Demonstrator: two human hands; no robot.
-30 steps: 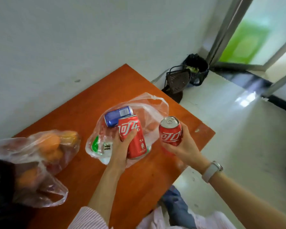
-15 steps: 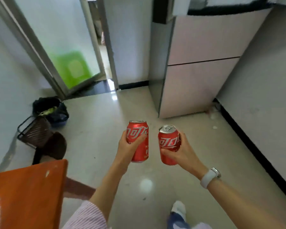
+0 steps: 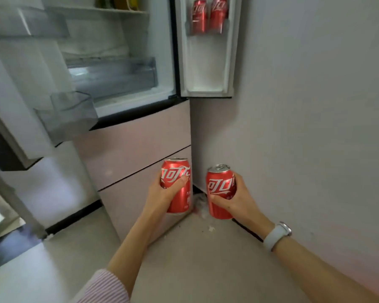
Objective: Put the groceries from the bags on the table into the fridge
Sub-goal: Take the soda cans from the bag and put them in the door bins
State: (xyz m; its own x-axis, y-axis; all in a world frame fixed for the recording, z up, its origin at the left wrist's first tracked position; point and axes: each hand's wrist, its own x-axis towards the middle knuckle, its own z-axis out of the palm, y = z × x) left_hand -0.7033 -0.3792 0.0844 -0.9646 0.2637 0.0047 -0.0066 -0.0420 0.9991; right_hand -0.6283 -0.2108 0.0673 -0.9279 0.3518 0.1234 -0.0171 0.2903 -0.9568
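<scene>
My left hand (image 3: 162, 194) grips an upright red cola can (image 3: 177, 182), thumb across its front. My right hand (image 3: 239, 199) grips a second red cola can (image 3: 220, 189), held upright a little to the right and lower. Both cans hover in front of the fridge's pink lower drawers (image 3: 136, 154). The fridge (image 3: 123, 62) stands open above them, with both upper doors swung out. Two more red cola cans (image 3: 208, 15) stand in the top shelf of the right door (image 3: 206, 62).
The left door (image 3: 20, 95) swings out toward me with clear bins (image 3: 70, 112). A clear crisper drawer (image 3: 112, 75) sits inside the fridge. A grey wall (image 3: 315, 106) runs close along the right. Pale floor tiles (image 3: 195, 259) lie below, with crumbs in the corner.
I turned from the table with the bags and came up to the fridge, both cans still in my hands. The fridge's upper doors, closed half a second ago, now stand open.
</scene>
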